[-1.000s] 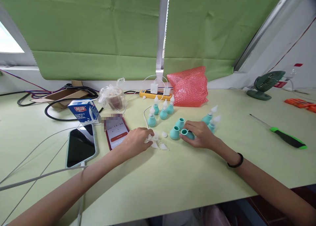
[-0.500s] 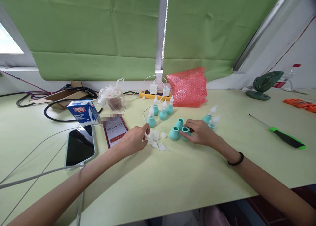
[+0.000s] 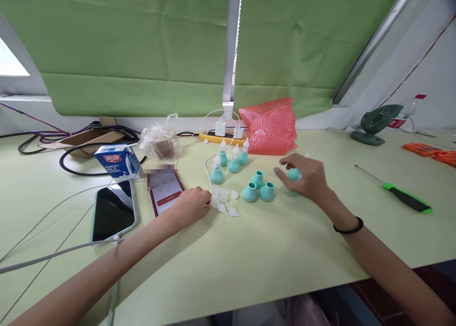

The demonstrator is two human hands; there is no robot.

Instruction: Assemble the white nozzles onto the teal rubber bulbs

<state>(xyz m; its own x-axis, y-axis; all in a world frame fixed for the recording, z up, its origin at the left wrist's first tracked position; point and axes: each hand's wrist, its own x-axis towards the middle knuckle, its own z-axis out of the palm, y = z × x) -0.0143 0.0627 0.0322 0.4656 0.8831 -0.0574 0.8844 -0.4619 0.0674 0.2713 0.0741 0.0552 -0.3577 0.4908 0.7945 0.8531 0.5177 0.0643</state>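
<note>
We note the left hand curled, fingertips at the white tips heaped on the tabletop; we cannot tell if it pinches. Right hand loosely spread over a teal bulb, grip unclear. Three open bulbs stand between the hands.

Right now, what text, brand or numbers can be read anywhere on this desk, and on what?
"SWEET MILK DRINK": on the blue milk carton.
Red logo on that carton: too small to read.
Timer digits on the red phone's screen: too blurred to read.
Red label at far right: too small to read.
</note>
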